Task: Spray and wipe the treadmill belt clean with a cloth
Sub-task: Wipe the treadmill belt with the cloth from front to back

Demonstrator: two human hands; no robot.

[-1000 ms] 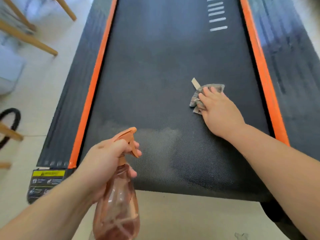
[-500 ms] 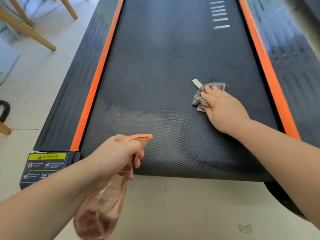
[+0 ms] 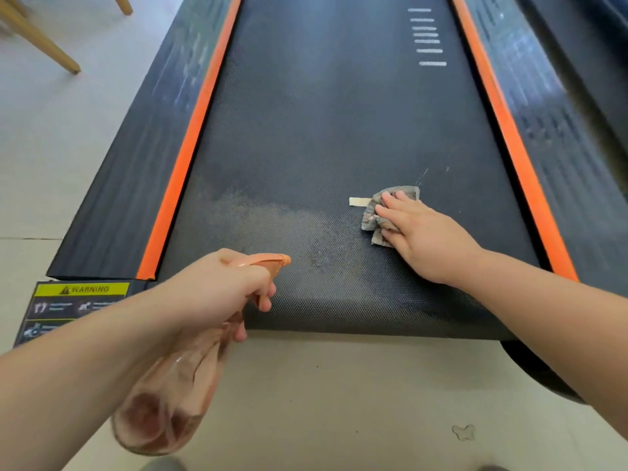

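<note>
Left hand [image 3: 221,287]: fingers curled tight round the neck of the bottle [image 3: 170,396], one finger at the trigger. Over the last second the bottle has tipped from near upright to almost level. Its nozzle [image 3: 277,260] now aims toward 1 o'clock across the near end of the belt [image 3: 323,113].

A pale mist patch [image 3: 272,219] has spread there, running from the left orange strip [image 3: 176,185] toward the cloth [image 3: 377,215].

Right hand [image 3: 428,239]: flat, fingers straight, pressing the cloth onto the belt and gripping nothing. The cloth lies crumpled at 3 o'clock of the patch, just beside its edge, with its tag [image 3: 359,201] pointing to 9 o'clock. It has scarcely moved.

Judgement: spraying of the near end is done or nearly so, and wiping there has not begun. The belt toward 12 o'clock looks dry and untreated.
</note>
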